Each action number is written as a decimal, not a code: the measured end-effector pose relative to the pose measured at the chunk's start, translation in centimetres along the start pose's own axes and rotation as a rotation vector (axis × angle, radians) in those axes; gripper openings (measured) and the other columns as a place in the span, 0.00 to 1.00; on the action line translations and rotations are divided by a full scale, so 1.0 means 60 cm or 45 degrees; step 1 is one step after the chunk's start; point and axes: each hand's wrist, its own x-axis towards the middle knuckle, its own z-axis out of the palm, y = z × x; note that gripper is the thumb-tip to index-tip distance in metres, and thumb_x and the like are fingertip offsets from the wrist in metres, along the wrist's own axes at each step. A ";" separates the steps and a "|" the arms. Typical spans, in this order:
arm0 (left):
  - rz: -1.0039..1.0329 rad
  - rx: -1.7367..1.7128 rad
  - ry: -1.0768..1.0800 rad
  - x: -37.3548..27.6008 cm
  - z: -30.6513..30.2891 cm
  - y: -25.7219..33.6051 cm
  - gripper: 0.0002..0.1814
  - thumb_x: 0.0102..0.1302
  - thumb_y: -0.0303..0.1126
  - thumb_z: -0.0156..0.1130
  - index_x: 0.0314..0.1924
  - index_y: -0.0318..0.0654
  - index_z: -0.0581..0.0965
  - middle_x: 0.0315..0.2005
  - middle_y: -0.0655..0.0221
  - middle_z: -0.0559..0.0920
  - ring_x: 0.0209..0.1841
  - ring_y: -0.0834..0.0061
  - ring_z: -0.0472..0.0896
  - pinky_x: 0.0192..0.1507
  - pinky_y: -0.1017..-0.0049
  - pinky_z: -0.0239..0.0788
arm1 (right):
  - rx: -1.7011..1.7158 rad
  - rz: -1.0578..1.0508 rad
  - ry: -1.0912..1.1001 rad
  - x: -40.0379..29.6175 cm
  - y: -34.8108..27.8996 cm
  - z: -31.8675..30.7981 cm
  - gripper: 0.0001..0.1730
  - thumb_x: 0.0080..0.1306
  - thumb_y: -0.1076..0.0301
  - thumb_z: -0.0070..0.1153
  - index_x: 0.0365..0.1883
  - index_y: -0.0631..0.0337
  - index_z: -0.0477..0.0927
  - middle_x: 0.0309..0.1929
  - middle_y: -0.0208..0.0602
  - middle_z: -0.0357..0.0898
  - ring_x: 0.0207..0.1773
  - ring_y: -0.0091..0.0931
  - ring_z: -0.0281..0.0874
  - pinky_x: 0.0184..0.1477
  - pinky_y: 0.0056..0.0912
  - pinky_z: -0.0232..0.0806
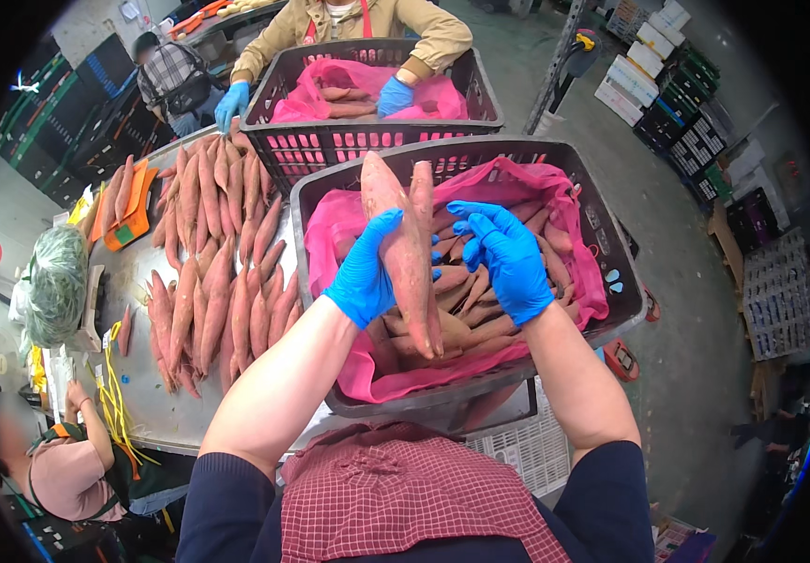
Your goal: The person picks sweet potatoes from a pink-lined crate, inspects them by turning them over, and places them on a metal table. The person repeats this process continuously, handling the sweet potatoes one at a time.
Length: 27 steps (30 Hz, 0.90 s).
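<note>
My left hand (364, 274), in a blue glove, grips two sweet potatoes side by side. The nearer one is a large sweet potato (405, 260); behind it shows the end of a slimmer sweet potato (422, 184). Just to their right, my right hand (512, 262), gloved in blue too, hovers with bent, parted fingers and nothing visible in it. Both hands are over a black plastic crate (605, 246) lined with a pink mesh bag (528, 181). Loose sweet potatoes (471, 310) lie inside the bag, partly hidden by my hands.
Left of the crate, a metal table (141, 362) bears piled sweet potatoes (215, 193), yellow ties (113, 401) and a plastic-wrapped bundle (58, 281). Opposite, a co-worker's gloved hands (395, 97) work at a second crate (376, 141). Another person (70, 457) is at lower left.
</note>
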 end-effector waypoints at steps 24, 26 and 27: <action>0.604 0.148 0.302 0.024 -0.036 0.000 0.32 0.59 0.36 0.68 0.61 0.39 0.66 0.47 0.65 0.75 0.50 0.70 0.75 0.53 0.67 0.69 | -0.863 0.402 -0.544 -0.033 -0.006 0.038 0.21 0.61 0.59 0.65 0.46 0.65 0.77 0.25 0.31 0.78 0.25 0.19 0.74 0.29 0.21 0.67; 0.629 0.083 0.321 0.015 -0.025 0.006 0.32 0.59 0.35 0.68 0.61 0.39 0.66 0.48 0.66 0.74 0.50 0.71 0.74 0.53 0.68 0.69 | -0.734 0.489 -0.520 -0.036 -0.014 0.052 0.20 0.63 0.60 0.64 0.46 0.65 0.77 0.24 0.32 0.78 0.25 0.20 0.75 0.29 0.21 0.68; 0.638 0.048 0.324 0.015 -0.022 0.007 0.32 0.59 0.35 0.68 0.61 0.40 0.66 0.48 0.66 0.74 0.50 0.71 0.74 0.53 0.68 0.68 | -0.673 0.531 -0.500 -0.037 -0.019 0.056 0.20 0.63 0.60 0.63 0.47 0.65 0.77 0.24 0.32 0.78 0.25 0.20 0.75 0.28 0.21 0.68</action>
